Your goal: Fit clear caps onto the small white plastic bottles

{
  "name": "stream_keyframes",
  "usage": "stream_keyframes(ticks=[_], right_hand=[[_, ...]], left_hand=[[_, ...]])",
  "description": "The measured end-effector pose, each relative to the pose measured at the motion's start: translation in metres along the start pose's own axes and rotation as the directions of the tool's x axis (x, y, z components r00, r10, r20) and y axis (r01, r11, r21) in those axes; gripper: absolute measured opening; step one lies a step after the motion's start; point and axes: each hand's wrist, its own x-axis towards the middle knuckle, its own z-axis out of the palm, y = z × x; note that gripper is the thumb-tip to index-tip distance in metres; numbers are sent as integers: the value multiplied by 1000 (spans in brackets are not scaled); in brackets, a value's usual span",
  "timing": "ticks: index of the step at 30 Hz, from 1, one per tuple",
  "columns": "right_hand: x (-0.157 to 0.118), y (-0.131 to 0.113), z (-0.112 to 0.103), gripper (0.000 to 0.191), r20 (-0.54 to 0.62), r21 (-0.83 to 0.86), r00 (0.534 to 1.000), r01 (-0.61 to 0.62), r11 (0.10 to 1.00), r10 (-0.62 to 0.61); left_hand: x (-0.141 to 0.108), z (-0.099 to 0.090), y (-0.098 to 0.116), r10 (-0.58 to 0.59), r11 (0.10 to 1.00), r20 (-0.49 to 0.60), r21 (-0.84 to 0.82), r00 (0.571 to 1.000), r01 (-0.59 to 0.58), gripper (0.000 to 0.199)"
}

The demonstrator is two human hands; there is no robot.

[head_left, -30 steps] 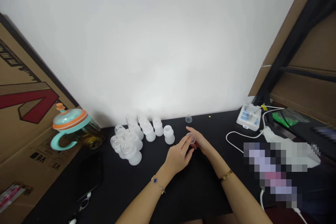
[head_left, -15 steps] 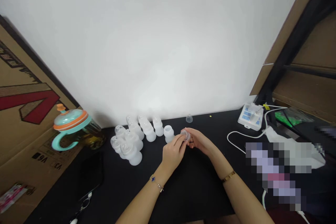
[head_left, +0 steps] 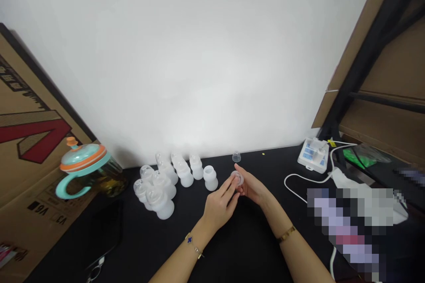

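Between my hands is a small round translucent bottle-top part (head_left: 238, 178); its exact kind is hard to make out. My right hand (head_left: 252, 188) has its fingers curled round it from the right. The fingertips of my left hand (head_left: 219, 205) press on its face from the left, the thumb below. To the left of my hands stands a white baby bottle (head_left: 210, 179) with an uncovered neck. A clear bottle cap (head_left: 236, 156) sits by the wall, behind my hands. Farther left, several white baby bottles (head_left: 161, 203) with clear domed caps stand grouped upright.
A mint-and-orange lidded jug (head_left: 84, 159) with dark liquid stands at the left, near a cardboard box (head_left: 40, 177) and a black phone (head_left: 104, 225). At the right are a white power strip (head_left: 313, 154), a white cable (head_left: 292, 181) and a green-filled plastic bag (head_left: 358, 158).
The view has shifted slightly, so the table sits lower in the picture. My left hand has drawn a little away from the uncovered bottle, and its fingers lie straighter across the round part.
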Motion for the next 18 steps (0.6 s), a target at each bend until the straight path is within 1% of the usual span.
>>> stream_keyframes(ticks=[3, 10, 14, 18], right_hand=[[-2, 0, 4, 54, -27, 24, 1000, -10, 1000, 10], [-3, -1, 7, 63, -37, 63, 997, -60, 996, 62], [-1, 1, 7, 63, -19, 95, 999, -46, 994, 48], [1, 5, 8, 62, -7, 138, 999, -47, 989, 49]], left_hand=[[1, -1, 1, 17, 1000, 1, -8, 1000, -17, 54], [1, 1, 4, 45, 999, 2, 9, 999, -45, 53], [1, 1, 5, 50, 998, 4, 36, 999, -50, 54], [2, 1, 4, 58, 998, -18, 38, 998, -57, 54]])
